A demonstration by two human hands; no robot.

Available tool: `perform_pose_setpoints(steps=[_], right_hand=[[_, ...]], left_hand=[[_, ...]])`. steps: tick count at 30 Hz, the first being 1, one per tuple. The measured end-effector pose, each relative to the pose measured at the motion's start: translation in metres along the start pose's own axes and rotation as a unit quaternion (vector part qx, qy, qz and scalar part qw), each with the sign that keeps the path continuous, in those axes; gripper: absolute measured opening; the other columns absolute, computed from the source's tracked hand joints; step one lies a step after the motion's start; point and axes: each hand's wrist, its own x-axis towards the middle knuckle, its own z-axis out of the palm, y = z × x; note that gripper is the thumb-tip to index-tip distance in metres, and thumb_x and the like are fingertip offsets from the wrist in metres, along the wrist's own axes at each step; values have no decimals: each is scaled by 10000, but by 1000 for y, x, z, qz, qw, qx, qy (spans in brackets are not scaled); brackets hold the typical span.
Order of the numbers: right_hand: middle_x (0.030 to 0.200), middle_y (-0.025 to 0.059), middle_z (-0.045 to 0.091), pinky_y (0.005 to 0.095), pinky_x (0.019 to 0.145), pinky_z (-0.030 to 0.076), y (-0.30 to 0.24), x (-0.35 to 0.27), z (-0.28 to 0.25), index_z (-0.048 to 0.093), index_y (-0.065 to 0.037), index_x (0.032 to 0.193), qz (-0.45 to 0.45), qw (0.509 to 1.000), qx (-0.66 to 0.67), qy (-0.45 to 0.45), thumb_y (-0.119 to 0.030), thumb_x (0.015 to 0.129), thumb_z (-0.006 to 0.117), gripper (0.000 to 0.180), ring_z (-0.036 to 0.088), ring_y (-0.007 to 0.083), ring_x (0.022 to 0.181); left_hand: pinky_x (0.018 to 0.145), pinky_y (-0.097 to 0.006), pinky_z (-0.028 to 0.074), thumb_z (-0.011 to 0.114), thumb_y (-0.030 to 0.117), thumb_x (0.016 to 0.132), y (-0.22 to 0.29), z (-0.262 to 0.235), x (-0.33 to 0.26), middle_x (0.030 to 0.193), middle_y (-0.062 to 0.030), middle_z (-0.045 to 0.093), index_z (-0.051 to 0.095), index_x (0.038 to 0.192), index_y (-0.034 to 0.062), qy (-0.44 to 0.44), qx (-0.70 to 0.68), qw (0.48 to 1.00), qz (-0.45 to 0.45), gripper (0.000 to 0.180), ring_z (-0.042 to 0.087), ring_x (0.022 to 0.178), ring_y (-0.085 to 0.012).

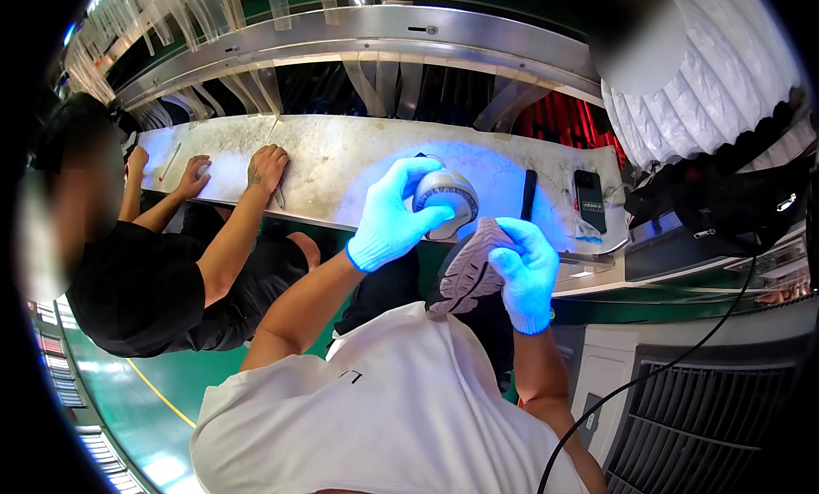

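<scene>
One rounded grey item [450, 197] clasped in left hand [390, 217]; grooved sole [469, 270] pinched in right hand [527, 276].

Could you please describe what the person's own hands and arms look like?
The left hand and right hand each wear a close-fitting, wrist-length glove, bright pale blue under blue light; its true colour is unclear. The forearms are bare, below a white shirt's short sleeves.

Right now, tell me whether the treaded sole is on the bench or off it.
Off: the right hand holds the treaded sole up, its lower end past the near edge of the bench.
</scene>
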Motion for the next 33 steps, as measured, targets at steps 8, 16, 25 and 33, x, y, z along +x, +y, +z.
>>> perform_pose_setpoints(steps=[8, 16, 25, 33], right_hand=[[1206, 82, 757, 336, 1009, 577, 8, 6, -7, 765, 49, 1263, -28, 999, -36, -9, 2, 932, 816, 338, 709, 171, 1094], [1082, 40, 684, 300, 916, 532, 15, 8, -22, 809, 20, 1149, -67, 997, -28, -41, 9, 847, 858, 306, 644, 147, 994], [1028, 45, 653, 290, 796, 523, 22, -24, 0, 786, -31, 1089, -117, 989, -84, -21, 11, 833, 941, 302, 632, 140, 899], [980, 44, 654, 290, 743, 511, 26, -32, 19, 764, -44, 1058, -164, 975, -145, 31, 40, 841, 943, 293, 628, 140, 866]], left_hand=[[1002, -436, 641, 938, 37, 889, -5, 17, -20, 1352, -259, 750, 685, 1120, 81, -1, 44, 970, 240, 345, 784, 1180, -376], [1086, -492, 595, 794, -6, 933, 0, 15, -32, 1496, -355, 658, 756, 1126, 18, -88, 64, 960, 259, 197, 739, 1283, -471], [1219, -547, 471, 895, 136, 881, 8, 33, -75, 1490, -385, 649, 712, 1042, -49, -2, -122, 985, 121, 305, 664, 1410, -470], [1208, -581, 484, 934, 57, 846, 12, 35, -74, 1374, -348, 727, 677, 963, -26, 23, -154, 983, 99, 295, 707, 1353, -437]])
